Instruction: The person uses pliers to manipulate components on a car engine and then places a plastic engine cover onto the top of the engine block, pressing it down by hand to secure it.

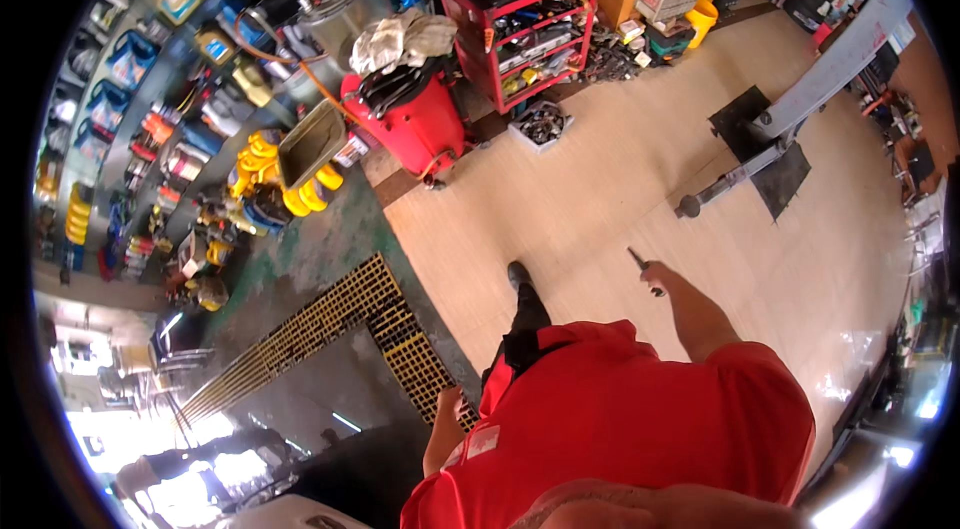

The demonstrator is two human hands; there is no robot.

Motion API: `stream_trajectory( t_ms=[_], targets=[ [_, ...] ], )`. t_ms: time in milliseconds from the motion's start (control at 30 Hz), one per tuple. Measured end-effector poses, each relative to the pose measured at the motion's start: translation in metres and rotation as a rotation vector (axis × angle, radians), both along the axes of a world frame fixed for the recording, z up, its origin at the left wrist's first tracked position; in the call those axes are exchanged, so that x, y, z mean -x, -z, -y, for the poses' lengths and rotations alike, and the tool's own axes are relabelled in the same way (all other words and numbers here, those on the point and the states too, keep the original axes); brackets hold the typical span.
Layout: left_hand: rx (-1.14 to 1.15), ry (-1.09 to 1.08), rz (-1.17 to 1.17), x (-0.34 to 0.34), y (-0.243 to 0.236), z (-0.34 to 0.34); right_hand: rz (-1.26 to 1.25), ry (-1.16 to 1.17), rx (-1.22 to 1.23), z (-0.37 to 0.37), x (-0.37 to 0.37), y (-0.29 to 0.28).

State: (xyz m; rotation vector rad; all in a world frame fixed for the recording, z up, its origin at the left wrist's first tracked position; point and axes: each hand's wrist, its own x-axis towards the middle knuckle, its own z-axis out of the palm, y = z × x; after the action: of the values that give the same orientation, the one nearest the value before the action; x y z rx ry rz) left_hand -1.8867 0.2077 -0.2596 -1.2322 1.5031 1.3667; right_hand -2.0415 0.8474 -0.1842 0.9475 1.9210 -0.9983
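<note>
My right hand (655,276) is out ahead of my body over the pale tiled floor, its fingers wrapped round a slender metal hand tool (637,257). The tool's thin dark shaft points forward and left, and a small shiny end shows below the fist; its exact kind is too small to make out. Low at my left side hangs my left hand (455,403), in front of a yellow floor grating (412,354). Its fingers are too small and partly hidden to read. One dark shoe (518,275) is stepping forward on the tiles.
Ahead stands a red tool cart (470,39) loaded with tools, beside a red wheeled drum (415,124) with rags on top. A grey box of metal parts (541,125) sits on the floor. On the right, a lift post arm (735,179) reaches low across the tiles. Bottle shelves line the left.
</note>
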Motion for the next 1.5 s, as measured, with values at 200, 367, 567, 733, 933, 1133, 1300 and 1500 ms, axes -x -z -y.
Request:
stream_trajectory(
  t_ms=[200, 367, 567, 733, 933, 1133, 1300, 1500],
  targets=[
    [0.078, 0.006, -0.066, 0.189, -0.026, -0.011, 0.281, -0.223, 0.058, 0.001, 0.089, 0.007],
    [0.159, -0.021, -0.335, 0.375, -0.074, -0.019, 0.391, -0.097, 0.047, -0.005, 0.171, 0.047],
    [0.264, 0.024, -0.459, 0.475, -0.081, -0.059, 0.314, -0.376, 0.057, -0.036, 0.348, 0.12],
    [0.322, 0.161, -0.265, 0.497, -0.062, -0.115, 0.02, -0.542, -0.097, -0.118, 0.578, 0.181],
    [0.356, 0.121, 0.041, 0.484, -0.12, -0.144, -0.381, -0.247, -0.346, -0.085, 0.849, 0.088],
    [0.323, 0.1, -0.137, 0.576, -0.105, -0.145, -0.797, -0.055, -0.664, -0.133, 0.969, 0.082],
    [0.271, 0.106, -0.166, 0.599, -0.074, -0.172, -0.694, 0.042, -0.488, -0.124, 0.958, 0.066],
    [0.432, 0.442, -0.152, 0.593, -0.051, -0.209, -0.946, 0.067, -0.378, -0.096, 0.987, -0.011]
  ],
)
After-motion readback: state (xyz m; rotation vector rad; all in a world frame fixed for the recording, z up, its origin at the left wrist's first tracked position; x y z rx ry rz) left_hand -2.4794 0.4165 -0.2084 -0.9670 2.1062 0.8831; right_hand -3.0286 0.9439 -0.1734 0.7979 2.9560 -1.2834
